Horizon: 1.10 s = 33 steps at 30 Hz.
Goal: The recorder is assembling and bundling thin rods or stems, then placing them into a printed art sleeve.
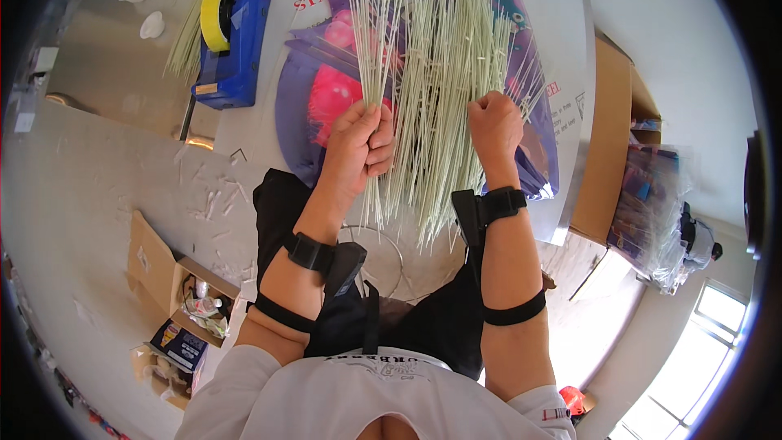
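My left hand (358, 143) is closed round a bundle of thin pale-green sticks (376, 49), which stand out above and below the fist. Beside it, a larger pile of the same sticks (444, 106) lies lengthwise on the table. At the pile's right edge my right hand (495, 126) is closed with fingers pressed together; whatever they may hold cannot be made out. Beneath the sticks lies a purple printed plastic sheet or bag (297, 126) with bright pink shapes (332, 99).
Left of the sticks stands a blue tape dispenser (254, 33) with a yellow tape roll (215, 16). More sticks (186, 45) lie behind it. A cardboard box (601, 138) and a stack of plastic-wrapped packs (652, 204) are at right. Another open box (191, 297) sits lower left on the floor.
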{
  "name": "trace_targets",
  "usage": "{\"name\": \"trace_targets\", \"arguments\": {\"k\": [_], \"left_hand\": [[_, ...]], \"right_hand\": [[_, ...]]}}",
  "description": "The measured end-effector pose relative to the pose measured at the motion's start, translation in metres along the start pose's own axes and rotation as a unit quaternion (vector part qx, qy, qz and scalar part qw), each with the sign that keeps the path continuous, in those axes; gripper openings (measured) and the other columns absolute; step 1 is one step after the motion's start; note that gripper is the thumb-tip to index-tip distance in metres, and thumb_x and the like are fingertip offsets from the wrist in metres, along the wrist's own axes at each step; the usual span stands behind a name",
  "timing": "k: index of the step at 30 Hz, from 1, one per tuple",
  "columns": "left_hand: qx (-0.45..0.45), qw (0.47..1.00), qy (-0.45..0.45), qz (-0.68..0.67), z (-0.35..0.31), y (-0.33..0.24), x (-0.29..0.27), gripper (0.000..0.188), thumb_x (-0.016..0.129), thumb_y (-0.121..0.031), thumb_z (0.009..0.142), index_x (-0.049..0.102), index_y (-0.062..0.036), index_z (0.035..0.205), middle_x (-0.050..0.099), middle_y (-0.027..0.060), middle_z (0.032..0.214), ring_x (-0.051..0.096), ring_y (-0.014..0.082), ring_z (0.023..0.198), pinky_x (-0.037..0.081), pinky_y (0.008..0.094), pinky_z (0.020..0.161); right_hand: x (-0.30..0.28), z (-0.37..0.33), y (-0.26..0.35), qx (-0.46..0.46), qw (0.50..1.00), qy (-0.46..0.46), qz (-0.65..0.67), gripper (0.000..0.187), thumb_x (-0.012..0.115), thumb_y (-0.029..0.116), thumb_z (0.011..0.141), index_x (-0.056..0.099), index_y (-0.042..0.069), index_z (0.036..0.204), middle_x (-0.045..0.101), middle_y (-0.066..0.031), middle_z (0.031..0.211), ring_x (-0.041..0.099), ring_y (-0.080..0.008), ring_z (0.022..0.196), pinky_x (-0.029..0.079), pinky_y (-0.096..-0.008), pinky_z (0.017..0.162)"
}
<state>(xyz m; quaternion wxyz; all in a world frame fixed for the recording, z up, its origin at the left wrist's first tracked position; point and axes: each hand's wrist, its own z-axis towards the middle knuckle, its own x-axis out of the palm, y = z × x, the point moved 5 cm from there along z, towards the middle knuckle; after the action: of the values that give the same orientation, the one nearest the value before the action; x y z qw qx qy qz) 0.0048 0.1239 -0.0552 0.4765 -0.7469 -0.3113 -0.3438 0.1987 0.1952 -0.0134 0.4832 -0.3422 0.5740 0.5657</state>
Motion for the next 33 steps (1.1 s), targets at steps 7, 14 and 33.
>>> {"name": "trace_targets", "arguments": {"k": [7, 14, 33], "left_hand": [[-0.005, 1.000, 0.003, -0.004, 0.001, 0.001, 0.002, 0.018, 0.042, -0.023, 0.096, 0.051, -0.0081, 0.090, 0.035, -0.0040, 0.059, 0.030, 0.0041, 0.042, 0.025, 0.0189, 0.033], [-0.012, 1.000, 0.005, 0.025, 0.002, 0.004, -0.001, 0.019, 0.043, -0.025, 0.096, 0.051, -0.0088, 0.088, 0.035, -0.0042, 0.058, 0.031, 0.0044, 0.042, 0.026, 0.0192, 0.034], [0.005, 0.999, -0.033, 0.018, 0.000, -0.001, -0.002, 0.020, 0.043, -0.025, 0.096, 0.050, -0.0080, 0.089, 0.036, -0.0042, 0.059, 0.031, 0.0035, 0.041, 0.026, 0.0195, 0.033]], "right_hand": [[0.002, 0.011, -0.025, 0.050, 0.977, 0.062, 0.198, 0.014, 0.062, 0.009, 0.065, 0.056, -0.003, 0.060, 0.051, -0.0093, 0.051, 0.051, -0.0183, 0.047, 0.043, -0.0338, 0.047], [-0.003, -0.018, 0.020, 0.141, 0.778, 0.165, 0.589, 0.013, 0.063, 0.005, 0.075, 0.057, -0.002, 0.066, 0.050, 0.0000, 0.057, 0.043, -0.0058, 0.046, 0.031, -0.0206, 0.040], [0.017, -0.017, 0.045, -0.003, 0.949, -0.031, 0.314, 0.015, 0.065, 0.014, 0.075, 0.061, -0.001, 0.073, 0.058, -0.0107, 0.059, 0.056, -0.0217, 0.054, 0.044, -0.0322, 0.054]]}}
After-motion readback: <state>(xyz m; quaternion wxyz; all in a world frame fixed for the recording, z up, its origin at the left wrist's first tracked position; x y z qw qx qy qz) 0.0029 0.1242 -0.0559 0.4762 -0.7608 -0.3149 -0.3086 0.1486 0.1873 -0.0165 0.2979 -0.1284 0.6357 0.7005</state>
